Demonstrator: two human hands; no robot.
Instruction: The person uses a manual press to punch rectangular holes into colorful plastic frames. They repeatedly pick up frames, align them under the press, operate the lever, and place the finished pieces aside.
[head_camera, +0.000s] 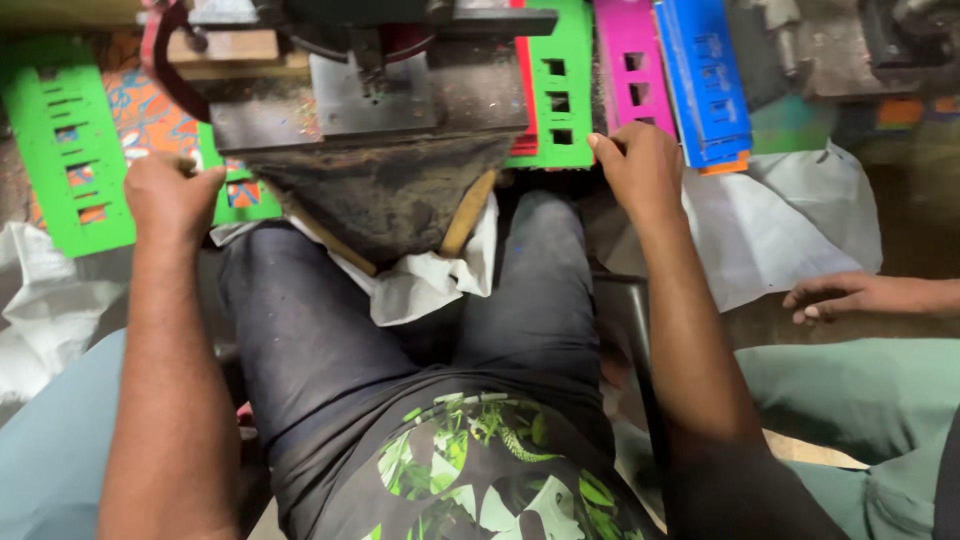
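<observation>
Press machine (370, 130) sits dead centre between your knees on the counter (790, 75); green punched sheets lie either side; your left hand (170, 195) is curled on the left green sheet (65, 150); your right hand (640, 170) pinches the edge of the sheet stack (560, 90), likely picking one; feeding calls for sliding it squarely under the die.

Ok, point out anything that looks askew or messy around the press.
The white cloth is bunched and crumpled under the press base, hanging over the lap. Grime and flecks coat that base. The blue perforated strips sit tilted beside the right hand.
</observation>
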